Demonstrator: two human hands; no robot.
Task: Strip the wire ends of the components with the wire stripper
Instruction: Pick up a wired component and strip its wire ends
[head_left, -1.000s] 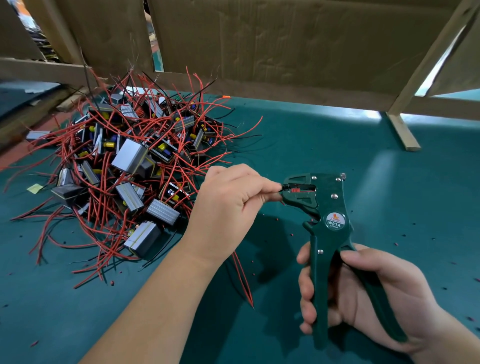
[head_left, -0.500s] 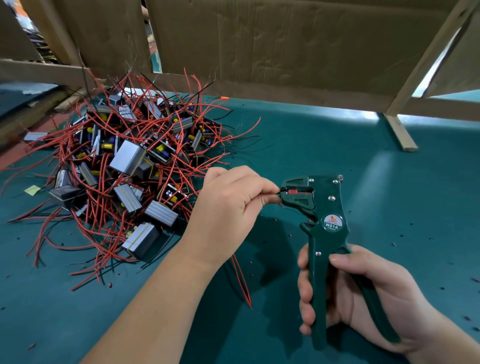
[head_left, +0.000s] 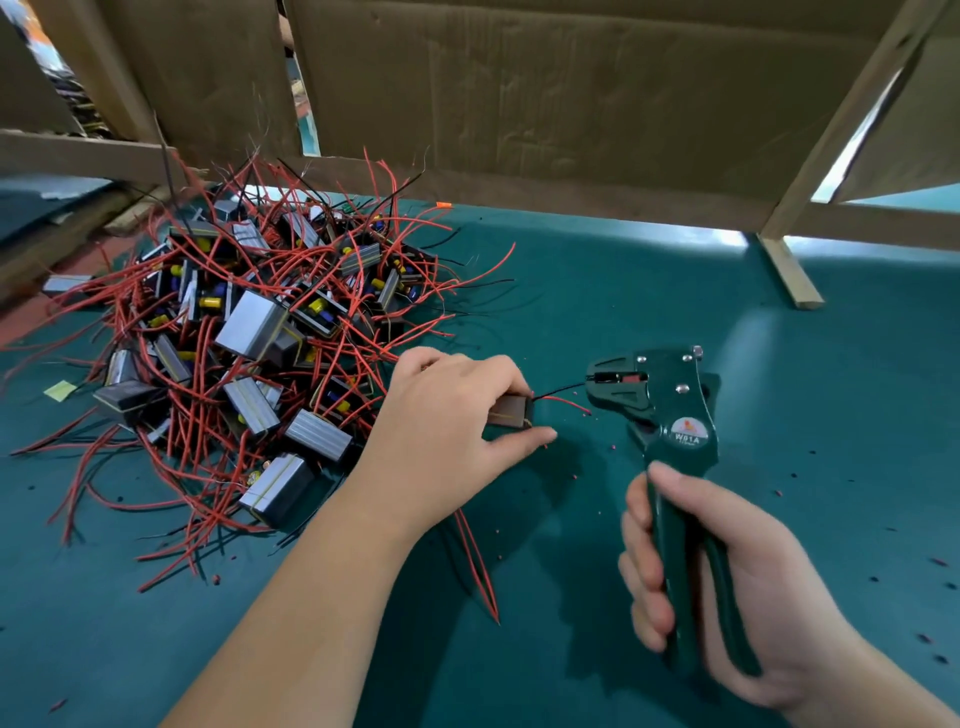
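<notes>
Over the green desk (head_left: 597, 291), near its middle, my left hand (head_left: 447, 421) pinches one component (head_left: 511, 415) between thumb and fingers (head_left: 524, 441), its black wire (head_left: 563, 389) reaching right to the mouth of the wire stripper (head_left: 670, 415). My right hand (head_left: 727, 566) clenches the stripper's handles upright. Left of both lies the tangled pile of components (head_left: 249, 343).

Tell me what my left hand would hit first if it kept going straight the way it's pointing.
Probably the wire stripper: the left hand holds a component pointing right, its black wire already reaching the tool's head. Depth is hard to judge.
</notes>
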